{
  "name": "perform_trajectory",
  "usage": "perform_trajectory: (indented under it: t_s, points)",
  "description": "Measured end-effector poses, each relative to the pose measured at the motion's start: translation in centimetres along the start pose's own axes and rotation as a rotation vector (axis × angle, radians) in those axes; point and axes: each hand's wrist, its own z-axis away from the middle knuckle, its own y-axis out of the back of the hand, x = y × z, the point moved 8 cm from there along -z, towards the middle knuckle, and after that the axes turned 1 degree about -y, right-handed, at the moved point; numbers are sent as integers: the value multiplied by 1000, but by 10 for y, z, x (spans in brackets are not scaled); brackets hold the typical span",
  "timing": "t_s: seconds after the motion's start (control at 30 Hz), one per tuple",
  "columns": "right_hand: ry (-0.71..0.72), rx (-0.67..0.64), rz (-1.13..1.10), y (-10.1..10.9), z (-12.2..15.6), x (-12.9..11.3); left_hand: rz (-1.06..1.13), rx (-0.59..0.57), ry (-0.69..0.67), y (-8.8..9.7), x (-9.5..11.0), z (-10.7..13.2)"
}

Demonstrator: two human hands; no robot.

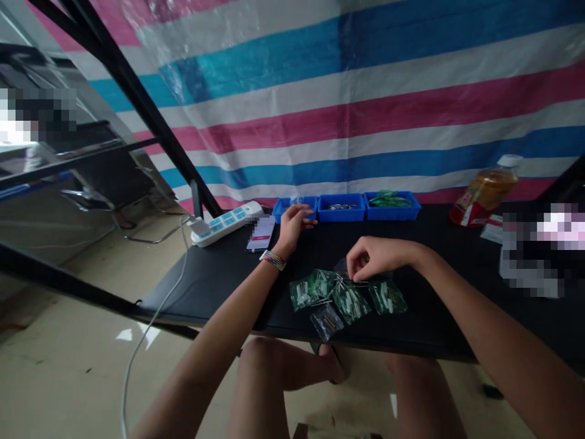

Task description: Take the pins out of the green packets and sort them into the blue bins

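Note:
My left hand (pixel 295 225), with a woven band at the wrist, reaches over the front of the left blue bin (pixel 278 210). Its fingers are stretched out and somewhat apart, and nothing shows between them. My right hand (pixel 377 256) is curled, thumb and forefinger together, low over a heap of thin metal rods (pixel 340 279) on the black table. Whatever the fingertips hold is too small to make out. Around the rods lie several green-tinted plastic packets (pixel 387 297) with pale sticks inside. A clear packet (pixel 326 321) with brownish pieces lies nearest the front edge.
The middle blue bin (pixel 341 214) holds metal pieces, and the right blue bin (pixel 393 213) holds green packets. A white power strip (pixel 228 222) and a phone (pixel 262 233) lie left. A bottle (pixel 484 192) stands right. The cable (pixel 159 299) hangs over the left edge.

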Motion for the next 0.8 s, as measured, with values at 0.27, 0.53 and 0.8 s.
perform_trajectory:
  t_s: [0.27, 0.53, 0.8]
  points:
    - [-227, -20, 115, -4, 6, 15, -30, -11, 2, -5, 1, 4]
    - [-112, 195, 150, 13, 2, 7, -127, -100, -76, -18, 14, 9]
    - [157, 703, 89, 49, 2, 10, -306, -450, -135, -61, 21, 33]
